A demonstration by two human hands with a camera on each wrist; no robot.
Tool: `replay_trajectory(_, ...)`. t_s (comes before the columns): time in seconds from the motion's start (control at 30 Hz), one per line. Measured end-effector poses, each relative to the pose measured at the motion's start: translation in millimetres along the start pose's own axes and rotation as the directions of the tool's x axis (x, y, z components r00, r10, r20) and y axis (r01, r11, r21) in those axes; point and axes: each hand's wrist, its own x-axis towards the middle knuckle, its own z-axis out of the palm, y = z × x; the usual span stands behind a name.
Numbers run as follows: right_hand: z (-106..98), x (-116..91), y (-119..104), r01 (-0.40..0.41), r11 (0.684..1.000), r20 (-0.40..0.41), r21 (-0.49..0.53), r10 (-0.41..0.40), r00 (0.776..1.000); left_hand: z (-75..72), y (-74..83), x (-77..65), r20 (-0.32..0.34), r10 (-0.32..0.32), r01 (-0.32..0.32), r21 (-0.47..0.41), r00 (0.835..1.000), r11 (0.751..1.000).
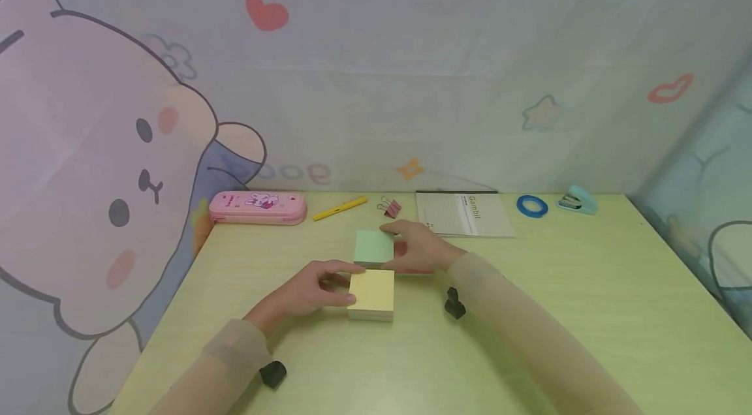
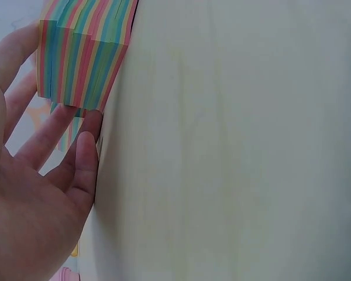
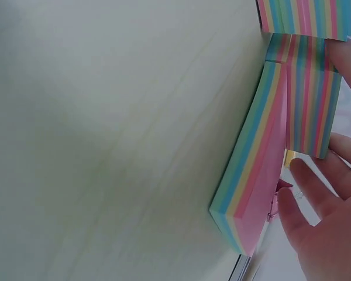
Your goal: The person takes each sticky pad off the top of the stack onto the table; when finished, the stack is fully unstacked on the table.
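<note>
A yellow-topped block of sticky notes (image 1: 371,291) sits at the middle of the table, its striped sides showing in the left wrist view. My left hand (image 1: 308,288) holds it from the left, thumb near the front and index finger at the back corner. Just behind it is a green-topped block of sticky notes (image 1: 373,246). From the right, my right hand (image 1: 420,246) grips that block between thumb and fingers at its front and back edges. A lower pink-topped block of sticky notes (image 3: 262,187) lies beside the green one, partly covered by my right hand in the head view.
Along the back lie a pink pencil case (image 1: 258,207), a yellow pen (image 1: 340,208), pink binder clips (image 1: 391,209), a notepad (image 1: 449,216), a roll of blue tape (image 1: 532,207) and a mint stapler (image 1: 578,201). A patterned curtain (image 1: 376,76) hangs behind the table.
</note>
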Motion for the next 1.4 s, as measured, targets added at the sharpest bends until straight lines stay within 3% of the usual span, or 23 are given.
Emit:
replay_trajectory(0.33, 4.0, 0.1, 1.8, 0.039, 0.999, -0.046, -0.023, -0.040, 0.998, -0.3, -1.3, -1.0, -0.001, 0.009, -0.009, 0.015, 1.000, 1.000)
replay_trajectory(0.7, -5.4, -10.3, 5.5, -0.014, 0.999, -0.088, 0.047, 0.018, 0.996, 0.8, 0.6, -1.5, 0.007, 0.011, -0.011, -0.005, 1.000, 1.000)
replay_trajectory(1.0, -37.4, -57.0, 40.1, -0.096, 0.990, -0.087, 0.102, 0.105, 0.991, 1.1, 2.6, -2.9, 0.002, 0.006, -0.006, 0.018, 1.000, 1.000)
replay_trajectory(1.4, -62.1, -114.1, 93.2, -0.167, 0.984, -0.099, 0.056, 0.172, 0.980, 0.9, 0.4, -0.6, 0.005, 0.002, -0.002, 0.017, 1.000, 1.000)
